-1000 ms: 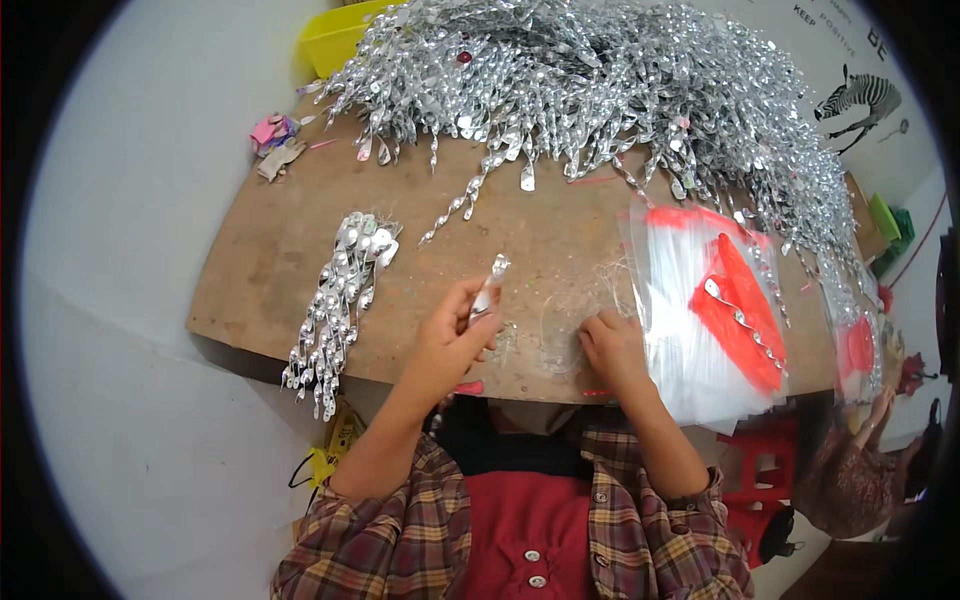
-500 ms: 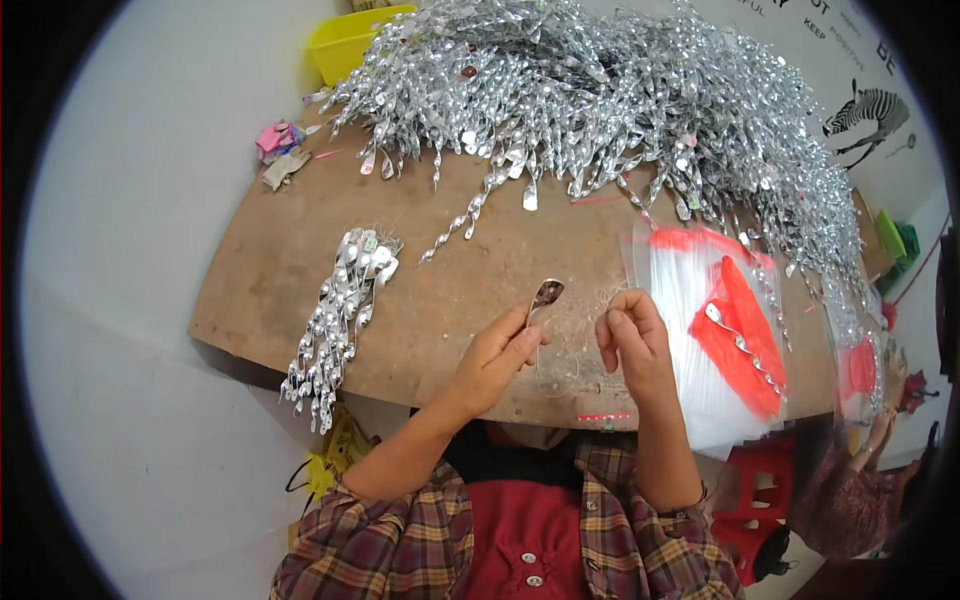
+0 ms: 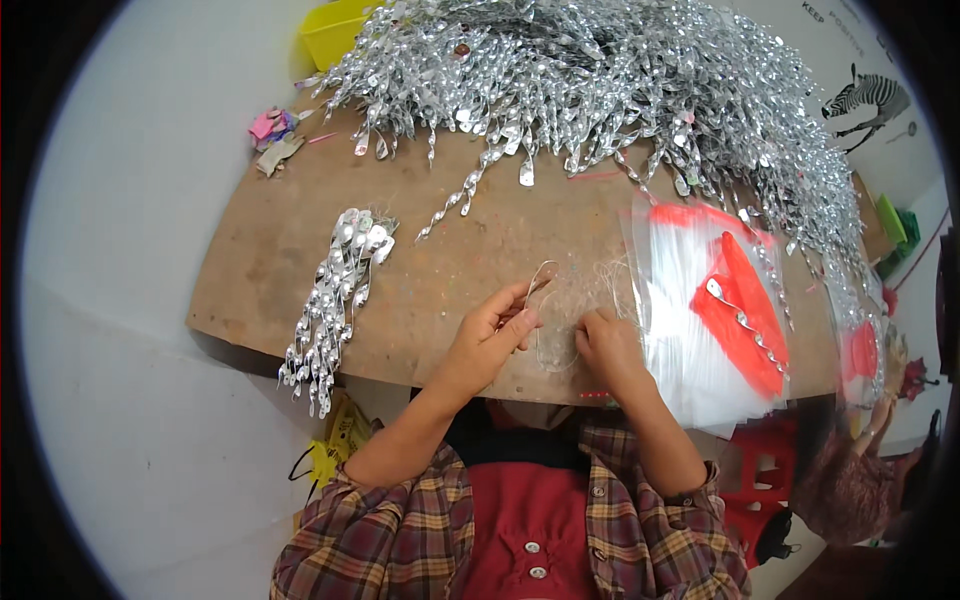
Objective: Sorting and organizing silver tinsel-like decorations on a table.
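My left hand (image 3: 482, 345) is closed on a shiny silver strip (image 3: 541, 275), its rounded end standing up past the fingertips and seen almost edge-on. Lower down, the fingers hide the rest of the strip. To the right, my right hand (image 3: 612, 348) rests low over the table, fingers curled and pressed together among a tangle of thin clear threads (image 3: 608, 280). What it pinches, if anything, is too small to tell. A bundle of twisted silver strips (image 3: 335, 290) lies at the left and hangs over the table's near edge.
A big heap of twisted silver strips (image 3: 600, 90) covers the far side of the brown table (image 3: 270, 240). Clear plastic bags (image 3: 670, 330) with a red sheet (image 3: 735, 290) and one loose strip lie at the right. A yellow bin (image 3: 330, 35) stands far left. Another person's arm (image 3: 878, 420) shows far right.
My right hand has come down and slightly left to the threads, its fingers curling in. The strip in my left hand has turned from its flat face to its edge. The view has shifted slightly.
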Tool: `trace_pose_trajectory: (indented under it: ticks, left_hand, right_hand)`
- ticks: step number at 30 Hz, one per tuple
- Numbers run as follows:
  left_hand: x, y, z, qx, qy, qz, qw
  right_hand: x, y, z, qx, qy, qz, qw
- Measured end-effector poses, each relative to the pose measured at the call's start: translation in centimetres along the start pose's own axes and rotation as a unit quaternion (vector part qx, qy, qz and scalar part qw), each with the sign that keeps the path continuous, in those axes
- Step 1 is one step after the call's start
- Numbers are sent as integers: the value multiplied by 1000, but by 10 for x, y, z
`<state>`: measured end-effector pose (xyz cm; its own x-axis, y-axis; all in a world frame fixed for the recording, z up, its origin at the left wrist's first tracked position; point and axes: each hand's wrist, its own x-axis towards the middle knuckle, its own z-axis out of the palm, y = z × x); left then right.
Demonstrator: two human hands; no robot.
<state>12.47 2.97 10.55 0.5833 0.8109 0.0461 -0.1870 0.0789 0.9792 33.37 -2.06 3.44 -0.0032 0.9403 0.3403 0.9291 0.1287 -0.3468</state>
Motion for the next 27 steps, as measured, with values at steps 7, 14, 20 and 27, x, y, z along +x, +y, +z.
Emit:
trace_pose_trajectory:
  ticks: [7,14,20,27]
  left_hand:
    - [-28,18,-5,2,-10,-30,1000]
    - [-20,44,1,-20,-17,-24,999]
    - [-4,49,-2,-39,-36,-15,998]
    - [11,39,-13,-41,-47,18,998]
  right_hand:
    - [4,-31,-32,184,-42,95,978]
    - [46,-74,-114,679,28,112,725]
    - [68,-97,-125,649,65,85,754]
    - [76,-94,-104,675,4,84,733]
